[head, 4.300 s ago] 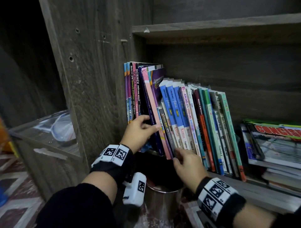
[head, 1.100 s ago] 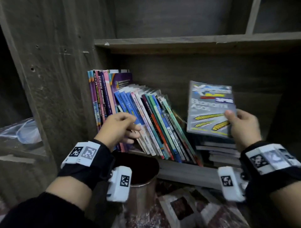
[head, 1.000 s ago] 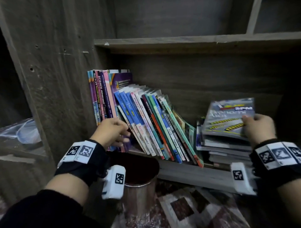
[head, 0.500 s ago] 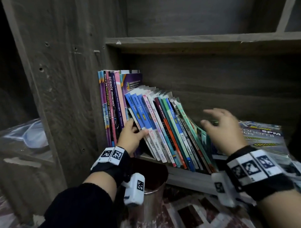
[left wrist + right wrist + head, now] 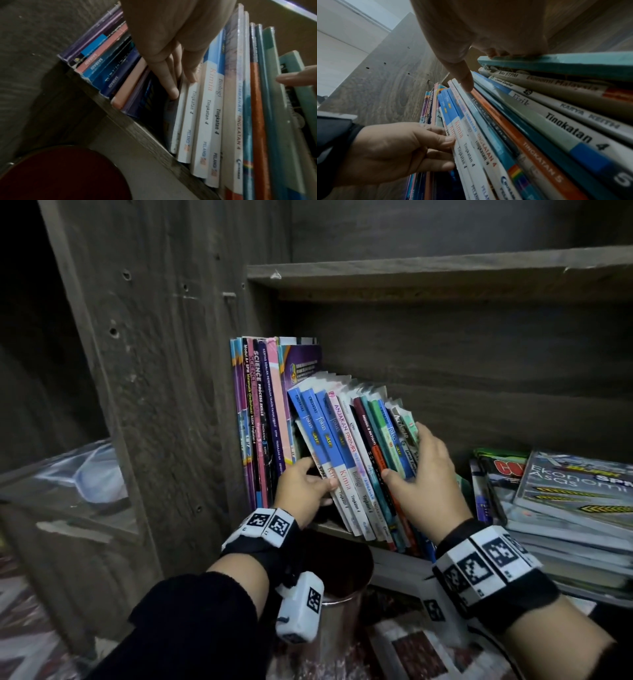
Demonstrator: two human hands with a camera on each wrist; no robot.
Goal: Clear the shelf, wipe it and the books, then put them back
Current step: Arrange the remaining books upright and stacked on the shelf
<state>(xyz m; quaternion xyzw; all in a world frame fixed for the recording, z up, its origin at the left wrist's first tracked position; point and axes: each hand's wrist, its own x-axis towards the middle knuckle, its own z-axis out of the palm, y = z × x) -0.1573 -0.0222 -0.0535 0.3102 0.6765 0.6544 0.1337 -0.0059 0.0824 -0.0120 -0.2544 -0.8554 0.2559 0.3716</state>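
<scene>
A metal bin (image 5: 337, 604) with a dark red interior is standing on the floor directly below the fingers; the left wrist view is showing its dark red round opening (image 5: 65, 174) below the shelf edge. A patterned rug (image 5: 407, 648) is lying beneath the bin, below and right of the fingers. Far left of the fingers, a glass-topped surface (image 5: 65, 491) is carrying a pale rounded object (image 5: 99, 477), too blurred to identify.

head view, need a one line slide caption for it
Both hands, left hand and right hand, bracket a leaning row of books on a wooden shelf, beside a flat stack.
</scene>
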